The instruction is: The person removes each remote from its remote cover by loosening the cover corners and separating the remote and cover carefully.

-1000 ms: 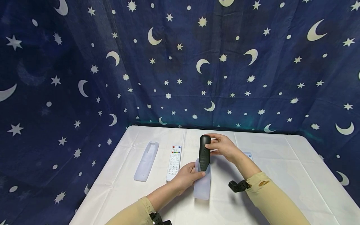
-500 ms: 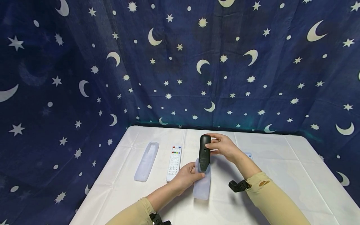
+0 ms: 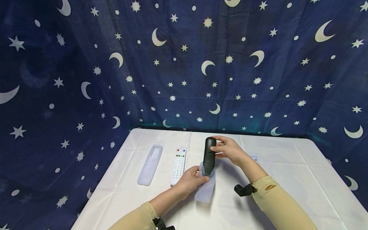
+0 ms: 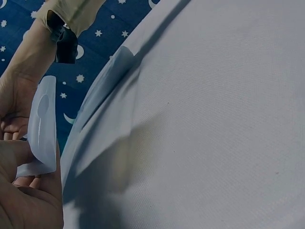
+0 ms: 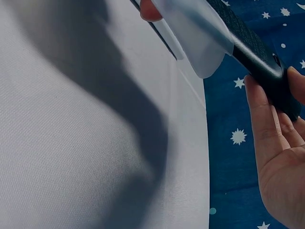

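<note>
— Left hand pinches the translucent cover, thumb in front, fingers behind!
— And the right hand?
— Gripping the black remote near its upper end, thumb on one side, fingers on the other.
— So where is that remote?
— Up off the table, between the hands, lower end in the cover's mouth, most of its length out in plain sight! Below the left hand, the cover's far end slants leftward.
— Further out?
— White remote near the left hand, buttons up; left of that, a second cover lying flat. Past the right forearm, a pale thing, too hidden to name.
— And behind it all, a blue curtain of moons and stars
</note>
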Action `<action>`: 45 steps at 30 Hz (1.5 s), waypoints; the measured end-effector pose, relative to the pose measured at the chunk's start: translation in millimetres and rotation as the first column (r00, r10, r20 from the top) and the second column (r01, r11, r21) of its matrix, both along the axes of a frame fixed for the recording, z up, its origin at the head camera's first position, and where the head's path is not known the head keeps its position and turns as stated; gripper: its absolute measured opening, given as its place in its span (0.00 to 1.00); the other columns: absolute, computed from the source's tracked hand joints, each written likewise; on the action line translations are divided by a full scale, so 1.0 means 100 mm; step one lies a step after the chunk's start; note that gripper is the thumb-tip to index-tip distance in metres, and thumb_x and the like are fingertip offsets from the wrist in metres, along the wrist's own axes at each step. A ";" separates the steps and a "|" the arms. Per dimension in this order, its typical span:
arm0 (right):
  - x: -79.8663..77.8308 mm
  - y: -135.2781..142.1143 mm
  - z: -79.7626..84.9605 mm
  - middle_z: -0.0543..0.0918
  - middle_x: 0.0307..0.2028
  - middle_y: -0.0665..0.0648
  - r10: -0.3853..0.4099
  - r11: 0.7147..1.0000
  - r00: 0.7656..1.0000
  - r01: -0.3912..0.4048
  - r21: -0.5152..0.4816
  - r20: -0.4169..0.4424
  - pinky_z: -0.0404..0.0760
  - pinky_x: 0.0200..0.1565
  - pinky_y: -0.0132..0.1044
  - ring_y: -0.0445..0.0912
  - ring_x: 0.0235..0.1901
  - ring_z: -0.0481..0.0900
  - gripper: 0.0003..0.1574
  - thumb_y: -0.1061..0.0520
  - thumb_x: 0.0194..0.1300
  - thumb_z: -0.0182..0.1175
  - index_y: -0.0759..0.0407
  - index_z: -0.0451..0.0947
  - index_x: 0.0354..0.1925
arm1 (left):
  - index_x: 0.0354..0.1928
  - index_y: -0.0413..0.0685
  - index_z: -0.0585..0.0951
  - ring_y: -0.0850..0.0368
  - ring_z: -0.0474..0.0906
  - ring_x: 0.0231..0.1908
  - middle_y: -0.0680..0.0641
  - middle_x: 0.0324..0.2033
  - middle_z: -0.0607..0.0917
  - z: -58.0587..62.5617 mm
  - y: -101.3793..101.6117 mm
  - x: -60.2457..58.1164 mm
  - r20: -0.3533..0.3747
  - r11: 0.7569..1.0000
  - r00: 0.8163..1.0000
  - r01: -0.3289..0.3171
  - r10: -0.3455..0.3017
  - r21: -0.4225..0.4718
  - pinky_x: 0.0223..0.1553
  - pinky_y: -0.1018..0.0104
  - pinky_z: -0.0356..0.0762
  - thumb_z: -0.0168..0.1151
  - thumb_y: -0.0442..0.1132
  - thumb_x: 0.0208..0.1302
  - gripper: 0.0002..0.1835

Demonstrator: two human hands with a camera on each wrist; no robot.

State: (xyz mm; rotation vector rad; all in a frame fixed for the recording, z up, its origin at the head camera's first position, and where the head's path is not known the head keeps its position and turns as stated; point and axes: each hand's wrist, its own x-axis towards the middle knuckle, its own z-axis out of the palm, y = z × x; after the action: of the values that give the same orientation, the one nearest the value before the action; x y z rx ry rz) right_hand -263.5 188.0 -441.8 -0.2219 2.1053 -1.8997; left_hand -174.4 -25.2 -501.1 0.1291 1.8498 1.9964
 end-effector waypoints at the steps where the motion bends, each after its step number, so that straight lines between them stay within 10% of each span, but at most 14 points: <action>1: 0.00 0.00 0.00 0.83 0.50 0.67 -0.003 1.000 1.000 0.003 -0.001 -0.002 0.86 0.48 0.50 0.50 0.42 0.86 0.39 0.63 0.67 0.68 0.65 0.66 0.72 | 0.61 0.32 0.73 0.48 0.86 0.45 0.41 0.43 0.88 0.00 0.00 0.00 -0.003 1.000 1.000 0.000 0.000 -0.001 0.47 0.54 0.85 0.68 0.29 0.65 0.24; 45: -0.01 0.09 -0.02 0.83 0.44 0.60 -0.039 0.998 0.999 0.040 -0.049 0.014 0.86 0.47 0.46 0.46 0.42 0.84 0.41 0.63 0.68 0.66 0.67 0.62 0.74 | 0.59 0.34 0.76 0.59 0.84 0.35 0.42 0.39 0.90 0.03 -0.01 0.00 -0.011 0.999 0.999 -0.032 0.032 0.007 0.34 0.69 0.79 0.68 0.31 0.64 0.22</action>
State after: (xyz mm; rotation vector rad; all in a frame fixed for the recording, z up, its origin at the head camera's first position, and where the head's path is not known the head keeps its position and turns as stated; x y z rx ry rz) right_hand -264.7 196.7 -443.7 -0.1789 2.0709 -1.9711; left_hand -174.3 -26.0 -498.4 0.1135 1.8632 2.0271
